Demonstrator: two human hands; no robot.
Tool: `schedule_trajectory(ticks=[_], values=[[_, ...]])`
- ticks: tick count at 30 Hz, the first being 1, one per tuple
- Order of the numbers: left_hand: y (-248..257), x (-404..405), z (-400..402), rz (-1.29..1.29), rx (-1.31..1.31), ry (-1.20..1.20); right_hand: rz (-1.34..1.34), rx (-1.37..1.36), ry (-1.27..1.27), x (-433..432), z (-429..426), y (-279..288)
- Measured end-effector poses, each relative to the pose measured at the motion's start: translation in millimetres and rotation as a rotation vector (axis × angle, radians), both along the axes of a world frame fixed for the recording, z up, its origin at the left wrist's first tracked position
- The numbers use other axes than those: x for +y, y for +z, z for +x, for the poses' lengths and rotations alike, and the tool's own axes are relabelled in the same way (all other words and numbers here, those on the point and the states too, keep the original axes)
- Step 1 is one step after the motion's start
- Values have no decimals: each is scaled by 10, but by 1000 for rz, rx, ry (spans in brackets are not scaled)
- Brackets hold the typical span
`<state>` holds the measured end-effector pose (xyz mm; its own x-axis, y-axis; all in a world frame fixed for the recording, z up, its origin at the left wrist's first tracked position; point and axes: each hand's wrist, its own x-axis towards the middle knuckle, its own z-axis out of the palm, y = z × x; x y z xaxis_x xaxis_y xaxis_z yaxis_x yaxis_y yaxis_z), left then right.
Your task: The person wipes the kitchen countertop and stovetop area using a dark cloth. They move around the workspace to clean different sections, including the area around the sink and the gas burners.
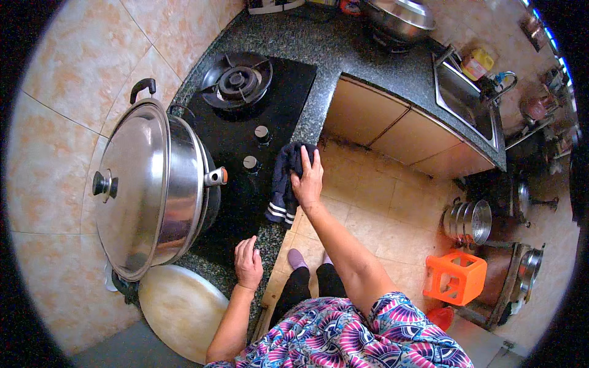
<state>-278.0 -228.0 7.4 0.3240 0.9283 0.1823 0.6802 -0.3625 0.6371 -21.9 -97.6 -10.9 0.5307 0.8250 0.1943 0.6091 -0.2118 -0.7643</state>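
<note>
My right hand (309,181) grips a dark cloth (281,184) with white stripes at one end, pressed on the front strip of the granite counter (309,120). Two of its fingers lie extended over the fabric. Nothing is held in my left hand (248,263), which rests by the counter's front edge with its fingers loosely bent. Beyond the cloth is a black gas cooktop (290,92) with two knobs (256,149) and one bare burner (238,83). A large lidded steel pot (179,184) covers the cooktop's left side.
A round pale board (179,313) lies below the pot. Farther along the counter stand a steel pan (405,18) and a sink (464,99) with a faucet (506,78). An orange plastic stool (478,280) and steel pots (478,223) are at the right.
</note>
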Motion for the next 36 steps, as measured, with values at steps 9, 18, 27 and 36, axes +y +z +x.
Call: schedule_trajectory(ticks=[9, 18, 27, 36], values=[[-193, -78, 7, 95, 179, -25, -77, 136, 77, -973, -760, -118], [-171, -53, 95, 108, 225, -2, -87, -131, -31, 394, 417, -152], [-6, -231, 185, 19, 213, -229, -61, 90, 363, -1256, -730, 22], [122, 1076, 1264, 21, 271, -362, 34, 82, 198, -169, 164, -487]])
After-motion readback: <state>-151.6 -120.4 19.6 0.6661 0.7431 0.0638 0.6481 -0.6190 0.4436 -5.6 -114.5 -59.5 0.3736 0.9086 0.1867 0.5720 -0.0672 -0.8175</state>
